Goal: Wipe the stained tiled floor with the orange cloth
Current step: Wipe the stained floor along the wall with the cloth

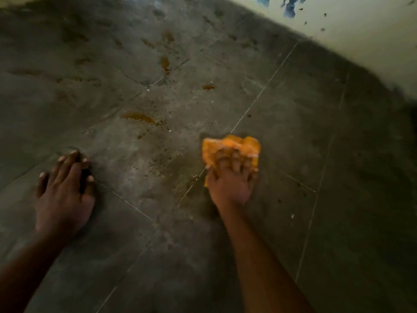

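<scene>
right hand (229,184) presses orange cloth (230,150) on floor (293,136); left hand (64,190) flat.

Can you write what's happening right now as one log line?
right hand: presses orange cloth on floor | left hand: flat on floor | brown stains: unwiped

Head camera looks steeply down, close above floor (293,132)

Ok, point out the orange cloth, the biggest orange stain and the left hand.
orange cloth (232,144): head view, on its bunched top edge beyond the fingers.
biggest orange stain (138,117): head view, mid-streak.
left hand (64,190): head view, back of the hand, flat on the floor.
</scene>
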Available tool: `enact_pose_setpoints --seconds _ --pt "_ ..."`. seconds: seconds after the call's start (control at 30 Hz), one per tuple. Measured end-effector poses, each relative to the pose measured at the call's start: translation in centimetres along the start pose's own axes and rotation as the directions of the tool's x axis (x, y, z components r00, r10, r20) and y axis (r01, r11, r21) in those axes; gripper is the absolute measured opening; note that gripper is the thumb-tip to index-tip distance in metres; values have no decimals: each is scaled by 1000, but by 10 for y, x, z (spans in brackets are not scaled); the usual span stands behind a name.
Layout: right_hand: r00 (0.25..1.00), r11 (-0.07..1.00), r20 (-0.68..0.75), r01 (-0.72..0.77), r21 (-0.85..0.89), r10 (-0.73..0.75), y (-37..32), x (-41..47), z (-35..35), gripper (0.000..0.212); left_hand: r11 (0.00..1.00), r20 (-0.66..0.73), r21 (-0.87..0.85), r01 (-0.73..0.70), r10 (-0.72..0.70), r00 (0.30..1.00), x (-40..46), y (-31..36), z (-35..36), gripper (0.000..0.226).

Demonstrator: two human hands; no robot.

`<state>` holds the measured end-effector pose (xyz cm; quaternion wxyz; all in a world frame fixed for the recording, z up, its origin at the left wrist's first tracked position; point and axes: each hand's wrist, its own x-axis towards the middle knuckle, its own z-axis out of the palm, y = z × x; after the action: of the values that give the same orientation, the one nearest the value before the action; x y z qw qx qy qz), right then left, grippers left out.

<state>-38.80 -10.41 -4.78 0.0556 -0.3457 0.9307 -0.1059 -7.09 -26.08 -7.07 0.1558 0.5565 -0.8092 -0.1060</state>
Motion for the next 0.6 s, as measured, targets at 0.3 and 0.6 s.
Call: enact_pose_setpoints --seconds 0.3,0.6 --pt "992 987 -70 -114 -109 107 102 -15 -12 67 999 1 -19 -35 36 999 -1 0 -3 55" --pt "989 986 17 147 -79 -146 82 -60 -10 63 1000 51 -20 -3 4 999 1 -5 2 61"
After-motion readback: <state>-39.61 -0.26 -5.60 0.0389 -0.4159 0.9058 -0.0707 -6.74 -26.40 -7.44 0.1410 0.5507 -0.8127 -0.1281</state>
